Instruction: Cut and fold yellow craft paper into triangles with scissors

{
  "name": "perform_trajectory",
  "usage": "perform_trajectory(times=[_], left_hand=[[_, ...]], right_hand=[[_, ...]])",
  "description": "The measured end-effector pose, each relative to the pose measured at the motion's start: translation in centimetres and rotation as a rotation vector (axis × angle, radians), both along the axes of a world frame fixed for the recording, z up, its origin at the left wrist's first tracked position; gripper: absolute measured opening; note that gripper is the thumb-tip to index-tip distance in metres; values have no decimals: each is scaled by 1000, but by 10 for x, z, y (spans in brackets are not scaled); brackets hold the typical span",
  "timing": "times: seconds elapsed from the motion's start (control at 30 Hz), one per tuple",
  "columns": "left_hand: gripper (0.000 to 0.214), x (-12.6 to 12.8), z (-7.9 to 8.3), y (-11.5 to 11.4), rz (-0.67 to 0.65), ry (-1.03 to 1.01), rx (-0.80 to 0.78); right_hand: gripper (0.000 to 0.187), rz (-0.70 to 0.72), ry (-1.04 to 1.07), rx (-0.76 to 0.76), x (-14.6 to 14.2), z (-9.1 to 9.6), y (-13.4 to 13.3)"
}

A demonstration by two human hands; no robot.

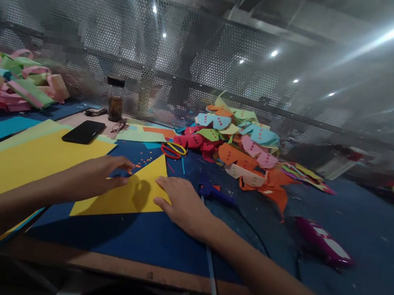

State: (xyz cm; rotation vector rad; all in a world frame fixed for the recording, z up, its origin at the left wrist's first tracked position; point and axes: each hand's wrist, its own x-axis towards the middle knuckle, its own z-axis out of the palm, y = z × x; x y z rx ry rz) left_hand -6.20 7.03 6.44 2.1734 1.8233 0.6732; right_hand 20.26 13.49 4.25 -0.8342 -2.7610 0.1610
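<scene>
A yellow paper triangle (132,194), which looks like a folded sheet, lies on the dark blue table covering in front of me. Over its left side is my left hand (103,179), thumb and fingers apart, with nothing held. My right hand (183,204) rests at the triangle's right edge, its fingers stretched out over the paper. Red-and-yellow-handled scissors (174,150) lie just beyond the triangle's tip. To the right of my right hand is a blue glue gun (217,192); a long clear stick (211,286) reaches from it past the table's front edge.
Large yellow sheets (24,164) lie at left with a black phone (84,131) on them. Behind stands a dark-lidded jar (115,103). Colourful paper pieces (249,149) are heaped at centre right, pink and green paper shapes (7,83) at far left. A purple corded device (324,244) lies right.
</scene>
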Motion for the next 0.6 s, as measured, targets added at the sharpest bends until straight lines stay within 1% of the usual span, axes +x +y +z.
perform_trajectory(times=[0.1,0.2,0.33,0.43,0.6], left_hand=[[42,12,-2,28,-29,-2,-61],[40,18,-4,44,-50,-68,-100],[49,15,-10,54,-59,-169,-120],[54,10,-14,61,-70,-258,-133],[62,6,-13,70,-105,-393,-188]], right_hand=[[44,-4,-7,6,-1,1,0],[46,-10,-16,-8,-1,5,-3],[46,-22,-13,-16,0,11,-6],[45,-22,12,-15,0,11,-6],[47,15,98,-1,1,8,-6]])
